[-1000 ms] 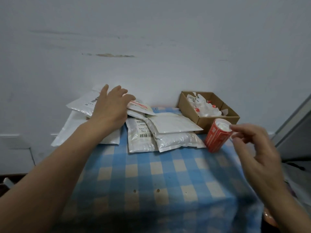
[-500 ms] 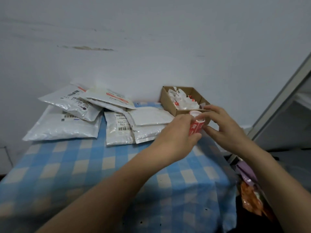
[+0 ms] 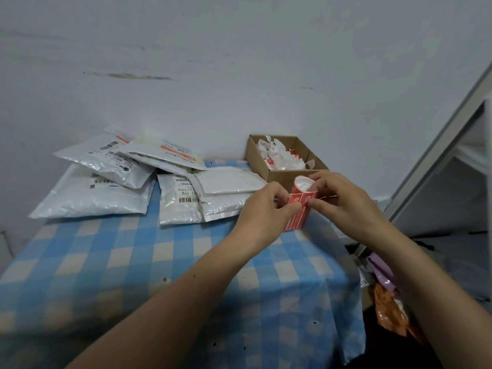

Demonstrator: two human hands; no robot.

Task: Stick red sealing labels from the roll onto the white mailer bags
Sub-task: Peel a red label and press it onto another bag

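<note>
Newly, left hand [image 3: 262,209] on label roll [image 3: 296,222].

Makeshift home packing corner: stained white plaster wall [image 3: 239,62], blue-and-white checked cloth-covered surface [image 3: 133,262], piled white barcoded plastic mailer bags [image 3: 93,198].

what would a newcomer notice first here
The red label roll, near the table's right edge, is gripped by both hands: the left hand pinches at its side and the right hand holds its top. Behind it sits an open cardboard box of crumpled white and red scraps. A heap of white mailer bags sprawls across the back left of the blue checked cloth.
</note>
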